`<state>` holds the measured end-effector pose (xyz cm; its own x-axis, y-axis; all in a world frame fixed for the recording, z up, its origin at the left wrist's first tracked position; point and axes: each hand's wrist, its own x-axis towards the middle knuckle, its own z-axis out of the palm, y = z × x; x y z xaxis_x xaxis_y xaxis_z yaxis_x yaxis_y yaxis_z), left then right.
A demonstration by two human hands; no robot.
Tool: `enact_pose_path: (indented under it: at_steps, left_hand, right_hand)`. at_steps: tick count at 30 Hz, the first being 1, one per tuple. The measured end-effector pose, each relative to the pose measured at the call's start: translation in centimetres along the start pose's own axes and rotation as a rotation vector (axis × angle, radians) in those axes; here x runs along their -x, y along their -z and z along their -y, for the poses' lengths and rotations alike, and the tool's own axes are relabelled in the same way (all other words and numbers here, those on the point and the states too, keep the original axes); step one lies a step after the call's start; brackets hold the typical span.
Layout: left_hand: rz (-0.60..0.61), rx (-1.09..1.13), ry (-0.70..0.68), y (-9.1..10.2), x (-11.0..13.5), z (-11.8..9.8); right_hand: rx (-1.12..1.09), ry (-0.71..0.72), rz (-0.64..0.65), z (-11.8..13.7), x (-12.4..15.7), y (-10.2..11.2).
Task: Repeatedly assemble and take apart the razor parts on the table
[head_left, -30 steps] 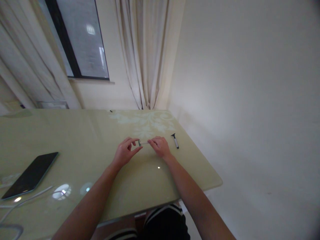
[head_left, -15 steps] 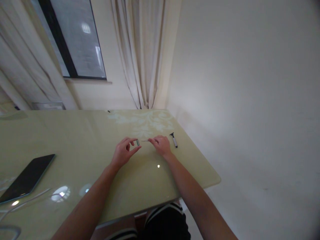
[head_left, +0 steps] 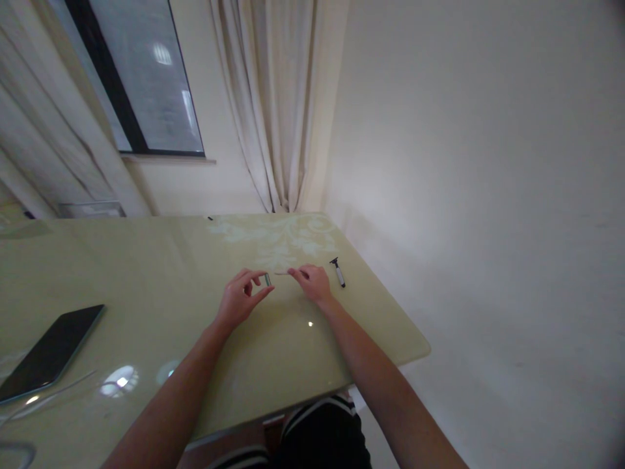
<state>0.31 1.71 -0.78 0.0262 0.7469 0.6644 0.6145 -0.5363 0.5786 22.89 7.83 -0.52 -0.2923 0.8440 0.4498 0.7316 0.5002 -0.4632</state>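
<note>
Between the thumb and index fingertip of my left hand is a small, short greenish bar, held by its two ends. It is too small to name surely. My right hand is closed in a pinch on a thin pale stick; its tip points left toward the greenish bar, with a small gap between them. Both hands are just above the glossy table. To the right of my right hand lies a razor with a dark head and a grey handle.
A dark tablet lies on the left of the table, with a pale cable in front of it. A tiny black item sits at the far edge. Curtains hang behind, and a wall runs along the right.
The view has shifted very slightly. Both hands keep nearly the same pose, with the greenish bar and the pale stick still held and apart.
</note>
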Motion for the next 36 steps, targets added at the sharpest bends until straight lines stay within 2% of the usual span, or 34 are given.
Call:
enact_pose_path:
  at_steps: [4, 8, 11, 17, 22, 24, 28, 30, 36]
  left_hand:
    - [0.015, 0.008, 0.009, -0.1, 0.1, 0.1]
    - [-0.001, 0.014, 0.011, -0.1, 0.1, 0.2]
    - [0.003, 0.024, 0.015, -0.2, 0.1, 0.3]
    - [0.028, 0.03, 0.019, -0.4, 0.3, 0.6]
    - [0.011, 0.033, 0.008, -0.3, 0.1, 0.3]
    - [0.007, 0.031, 0.006, -0.3, 0.0, 0.1]
    - [0.023, 0.033, 0.01, -0.4, 0.1, 0.0]
    - [0.022, 0.037, 0.013, -0.5, 0.2, 0.2]
    - [0.038, 0.031, 0.027, -0.5, 0.1, 0.4]
  right_hand:
    - [-0.044, 0.1, 0.03, 1.3, 0.1, -0.3]
    - [0.054, -0.034, -0.067, 0.7, 0.0, -0.2]
    - [0.037, -0.078, -0.079, -0.1, -0.1, 0.1]
    - [-0.097, 0.126, 0.037, 1.1, 0.2, -1.0]
    - [0.013, -0.064, -0.082, 0.2, 0.1, -0.6]
    - [-0.007, -0.089, -0.086, -0.2, 0.1, -0.3]
    - [-0.175, 0.08, 0.027, 0.6, 0.2, -0.5]
    - [-0.2, 0.121, 0.044, 1.1, 0.2, -0.8]
    - [-0.065, -0.104, -0.063, 0.2, 0.1, 0.1]
